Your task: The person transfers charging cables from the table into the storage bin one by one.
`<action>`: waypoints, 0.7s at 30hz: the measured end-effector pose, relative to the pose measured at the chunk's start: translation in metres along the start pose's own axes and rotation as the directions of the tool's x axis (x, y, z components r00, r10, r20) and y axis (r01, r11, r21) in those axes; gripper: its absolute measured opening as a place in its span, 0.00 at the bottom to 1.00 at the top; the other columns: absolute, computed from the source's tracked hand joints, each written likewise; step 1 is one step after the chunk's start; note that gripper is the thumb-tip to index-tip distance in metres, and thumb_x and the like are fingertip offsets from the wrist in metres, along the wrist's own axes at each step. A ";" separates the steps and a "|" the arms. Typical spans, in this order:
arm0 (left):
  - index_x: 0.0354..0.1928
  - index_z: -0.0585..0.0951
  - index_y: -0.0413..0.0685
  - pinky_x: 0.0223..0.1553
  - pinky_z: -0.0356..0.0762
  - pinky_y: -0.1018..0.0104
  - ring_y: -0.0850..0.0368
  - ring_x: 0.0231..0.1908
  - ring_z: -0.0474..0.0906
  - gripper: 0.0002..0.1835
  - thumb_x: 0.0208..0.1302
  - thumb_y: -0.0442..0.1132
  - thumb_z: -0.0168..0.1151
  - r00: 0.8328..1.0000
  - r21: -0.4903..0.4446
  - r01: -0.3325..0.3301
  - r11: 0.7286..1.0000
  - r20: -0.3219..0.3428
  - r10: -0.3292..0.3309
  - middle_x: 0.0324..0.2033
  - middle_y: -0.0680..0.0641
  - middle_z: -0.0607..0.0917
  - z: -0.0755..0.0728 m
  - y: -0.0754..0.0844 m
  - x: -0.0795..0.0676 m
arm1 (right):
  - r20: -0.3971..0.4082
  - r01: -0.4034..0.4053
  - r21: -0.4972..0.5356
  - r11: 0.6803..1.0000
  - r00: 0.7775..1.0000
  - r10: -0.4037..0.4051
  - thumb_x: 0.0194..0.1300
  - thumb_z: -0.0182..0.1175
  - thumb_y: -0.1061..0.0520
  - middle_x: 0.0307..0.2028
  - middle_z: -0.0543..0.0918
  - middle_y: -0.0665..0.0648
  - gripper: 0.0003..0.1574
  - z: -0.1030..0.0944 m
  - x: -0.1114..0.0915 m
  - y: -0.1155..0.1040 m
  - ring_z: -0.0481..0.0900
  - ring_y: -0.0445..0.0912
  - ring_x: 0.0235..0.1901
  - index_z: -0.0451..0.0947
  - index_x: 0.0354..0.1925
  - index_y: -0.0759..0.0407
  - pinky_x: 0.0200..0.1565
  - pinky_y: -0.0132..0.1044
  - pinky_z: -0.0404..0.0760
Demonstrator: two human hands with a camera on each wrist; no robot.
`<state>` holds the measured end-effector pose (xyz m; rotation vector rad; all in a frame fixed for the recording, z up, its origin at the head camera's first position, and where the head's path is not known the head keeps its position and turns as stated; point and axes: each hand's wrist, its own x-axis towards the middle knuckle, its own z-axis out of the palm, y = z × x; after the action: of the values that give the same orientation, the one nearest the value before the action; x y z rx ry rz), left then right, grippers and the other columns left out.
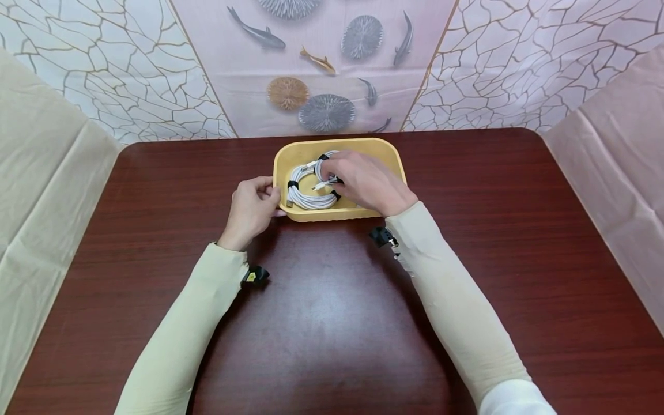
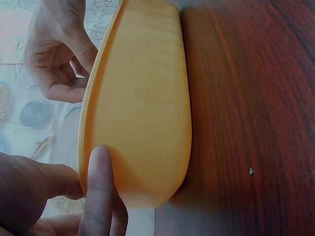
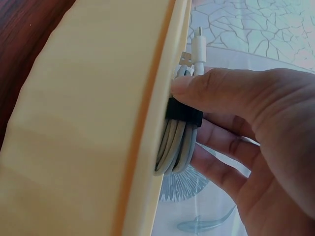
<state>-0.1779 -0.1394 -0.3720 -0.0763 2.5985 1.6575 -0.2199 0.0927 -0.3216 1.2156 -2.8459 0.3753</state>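
A yellow plastic bin [image 1: 337,215] stands toward the back of the table. The left hand [image 1: 251,206] pinches its left end, with one finger [image 2: 98,182] flat against the outer wall and another digit at the rim. Over the bin, the right hand [image 1: 363,180] holds a coiled white charging cable [image 3: 178,142] between thumb and fingers. A black strap [image 3: 184,112] binds that coil, and its metal connectors point up. Another white coiled cable [image 1: 310,202] with black straps lies inside the bin's left half. The right hand hides part of the bin's inside.
The dark reddish wooden table [image 1: 321,323] reaches the patterned backdrop [image 1: 332,63] behind the bin. Beige cloth [image 1: 52,202] hangs at both sides. Each wrist carries a small black camera [image 1: 381,236].
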 end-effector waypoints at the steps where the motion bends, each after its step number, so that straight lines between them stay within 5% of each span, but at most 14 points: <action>1: 0.61 0.79 0.31 0.35 0.93 0.60 0.67 0.24 0.82 0.19 0.74 0.34 0.52 1.000 -0.002 -0.001 1.000 -0.001 0.001 0.39 0.40 0.80 0.000 0.000 0.000 | 0.001 -0.001 0.002 1.000 1.000 0.001 0.65 0.66 0.65 0.36 0.81 0.52 0.08 0.001 0.001 -0.001 0.77 0.46 0.36 0.80 0.35 0.53 0.37 0.37 0.80; 21: 0.60 0.79 0.31 0.37 0.93 0.55 0.66 0.26 0.81 0.18 0.73 0.34 0.53 1.000 -0.019 -0.001 1.000 -0.005 0.001 0.37 0.42 0.79 0.001 0.000 0.000 | 0.056 -0.007 0.053 0.999 0.998 0.004 0.66 0.67 0.63 0.39 0.85 0.51 0.05 0.012 0.016 -0.010 0.82 0.46 0.41 0.83 0.39 0.56 0.43 0.37 0.84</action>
<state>-0.1776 -0.1384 -0.3724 -0.0793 2.5872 1.6848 -0.2230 0.0717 -0.3290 1.2463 -2.9048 0.4271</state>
